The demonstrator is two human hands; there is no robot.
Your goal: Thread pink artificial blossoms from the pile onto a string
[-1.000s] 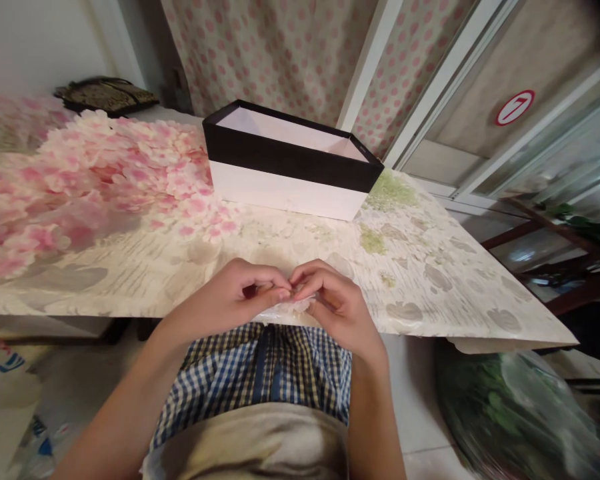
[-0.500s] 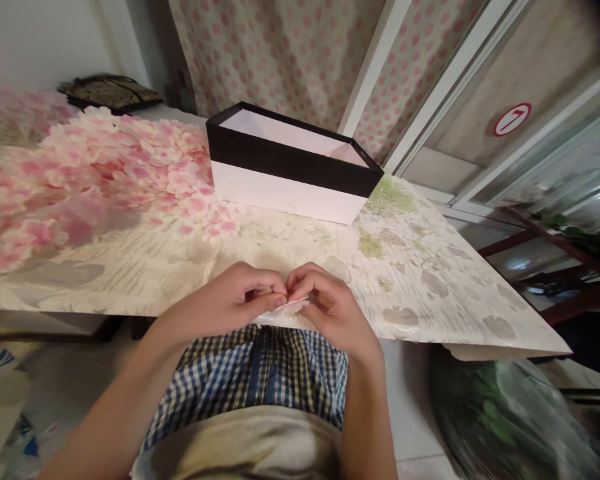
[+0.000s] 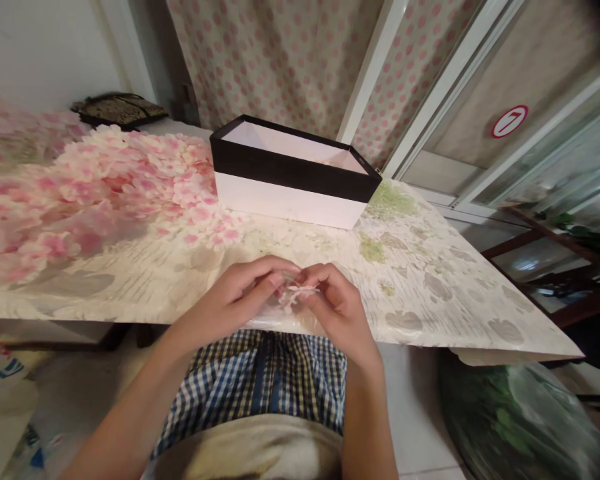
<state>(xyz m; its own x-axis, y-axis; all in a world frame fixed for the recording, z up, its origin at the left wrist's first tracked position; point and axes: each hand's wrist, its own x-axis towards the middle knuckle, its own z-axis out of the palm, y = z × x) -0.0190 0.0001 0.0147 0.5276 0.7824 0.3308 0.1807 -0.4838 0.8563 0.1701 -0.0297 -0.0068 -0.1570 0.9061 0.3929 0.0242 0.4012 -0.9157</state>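
Above the front edge of the table, my left hand (image 3: pixel 253 288) and my right hand (image 3: pixel 334 300) meet over a small pale pink artificial flower (image 3: pixel 300 291). Thumb and fingers of my right hand pinch its right side. My left thumb and forefinger are pressed together at the left, partly hiding what they grip, which looks like the flower's thin stem part. Beyond and to the left lies a large heap of pink and white artificial blossoms (image 3: pixel 130 177). Behind my hands stands an open black and white box (image 3: pixel 290 190), its inside bottom hidden.
A patterned tablecloth (image 3: pixel 430 287) covers the table. At the back left lies a dark patterned bag (image 3: pixel 120 110). A dotted curtain (image 3: pixel 275 67) hangs behind the box. On the floor at right, a large round container (image 3: pixel 510 413) holds something green under plastic.
My fingers have shifted around the flower, which now shows its petals edge-on between my hands. Both hands have risen slightly from the table's front edge. The view has tilted slightly.
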